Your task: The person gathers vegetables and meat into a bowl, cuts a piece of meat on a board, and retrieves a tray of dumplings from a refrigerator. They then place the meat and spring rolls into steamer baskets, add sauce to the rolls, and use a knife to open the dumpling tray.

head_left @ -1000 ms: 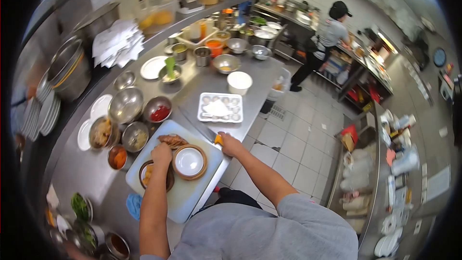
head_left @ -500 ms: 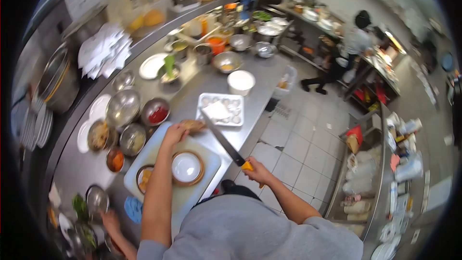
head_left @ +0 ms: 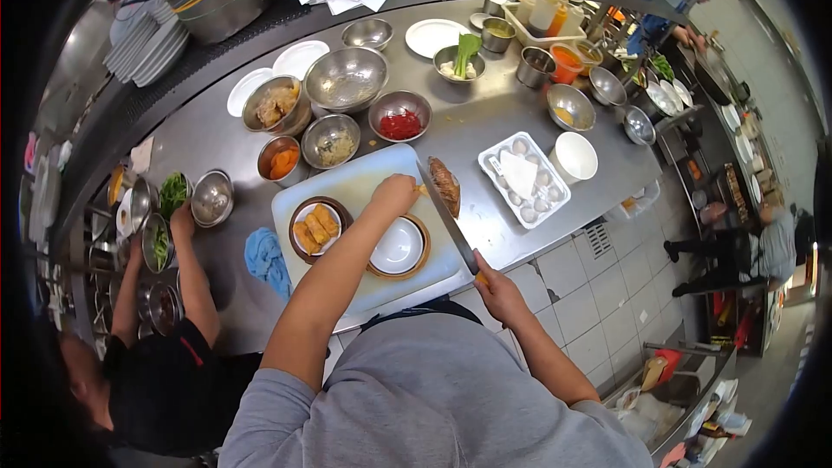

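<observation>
My right hand [head_left: 501, 296] grips the yellow handle of a long knife [head_left: 449, 227]. The blade points away from me, over the right edge of a whitish cutting board [head_left: 364, 175]. A browned, ridged piece of food, perhaps cooked meat [head_left: 444, 186], lies just right of the blade. On the blade's left side my left hand [head_left: 396, 194] is closed over the board, with a small yellowish bit at its fingertips that I cannot identify. On the board stand a round container with a white dish [head_left: 398, 244] and another holding golden fried pieces [head_left: 317, 227].
A white tray of round, pale items [head_left: 524, 195] and a white tub [head_left: 574, 158] stand to the right. Metal bowls [head_left: 347, 80] line the back. A blue cloth [head_left: 267, 262] lies left of the board. At far left, a co-worker's hands [head_left: 182, 218] are among bowls of greens.
My view has swung left, showing more of the co-worker. My left hand, earlier at the brown piece, is now apart from it, with the knife blade between them.
</observation>
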`<state>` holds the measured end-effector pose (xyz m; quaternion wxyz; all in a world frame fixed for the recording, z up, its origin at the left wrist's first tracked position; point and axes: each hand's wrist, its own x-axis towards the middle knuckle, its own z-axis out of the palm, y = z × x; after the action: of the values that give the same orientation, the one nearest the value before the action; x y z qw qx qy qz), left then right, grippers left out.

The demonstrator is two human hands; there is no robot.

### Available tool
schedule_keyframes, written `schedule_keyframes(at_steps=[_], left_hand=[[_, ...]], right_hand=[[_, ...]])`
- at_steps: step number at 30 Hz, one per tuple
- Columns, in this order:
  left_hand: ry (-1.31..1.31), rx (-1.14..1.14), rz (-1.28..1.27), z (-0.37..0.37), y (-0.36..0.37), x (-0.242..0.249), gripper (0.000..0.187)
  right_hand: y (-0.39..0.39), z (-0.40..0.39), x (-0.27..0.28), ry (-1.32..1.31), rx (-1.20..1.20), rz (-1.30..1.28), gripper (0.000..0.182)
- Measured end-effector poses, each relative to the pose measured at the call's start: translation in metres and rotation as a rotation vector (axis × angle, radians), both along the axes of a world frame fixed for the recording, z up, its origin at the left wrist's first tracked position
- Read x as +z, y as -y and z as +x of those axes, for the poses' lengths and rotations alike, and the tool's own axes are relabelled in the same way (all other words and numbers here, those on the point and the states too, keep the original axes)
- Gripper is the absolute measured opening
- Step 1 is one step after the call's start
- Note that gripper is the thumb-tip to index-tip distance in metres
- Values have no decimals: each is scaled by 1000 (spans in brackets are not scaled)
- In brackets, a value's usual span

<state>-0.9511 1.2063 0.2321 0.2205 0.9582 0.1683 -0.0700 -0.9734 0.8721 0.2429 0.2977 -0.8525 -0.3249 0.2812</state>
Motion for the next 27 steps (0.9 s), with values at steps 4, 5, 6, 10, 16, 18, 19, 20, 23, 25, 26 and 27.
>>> schedule_keyframes(at_steps=[4,5,6,10,16,18,19,20,23,25,26,27], left_hand=[[-69,-8,-15,3,3,0,26],[-91,-21,-27,5,2,-2,26],[-91,-25,-23,7,1,-3,26],[-94,-66,-56,10,-1,-6,28],[9,52,-445,2,-31,-27,25],[30,201,-729,1,-40,-29,24],[66,277,-822,-4,-43,-27,24],[103,353,-911,-6,-45,-24,25],[163,391,-877,-7,-41,-4,31],[191,380,-804,-2,-32,0,33],[217,343,-740,7,-30,0,33],[247,307,-674,18,-27,2,34]], right_hand=[[2,13,20,-28,104,-168,67],[1,16,21,-28,101,-165,67],[1,19,22,-7,151,-173,68],[-33,33,0,40,177,-177,70],[13,23,19,-34,177,-266,64],[45,24,53,-69,165,-323,63],[59,26,70,-160,137,-331,64],[68,28,77,-251,109,-332,65],[97,19,47,-264,-152,-136,65],[91,21,11,-44,-151,-33,63],[85,26,-7,182,-152,73,61],[71,31,-19,205,-193,139,59]])
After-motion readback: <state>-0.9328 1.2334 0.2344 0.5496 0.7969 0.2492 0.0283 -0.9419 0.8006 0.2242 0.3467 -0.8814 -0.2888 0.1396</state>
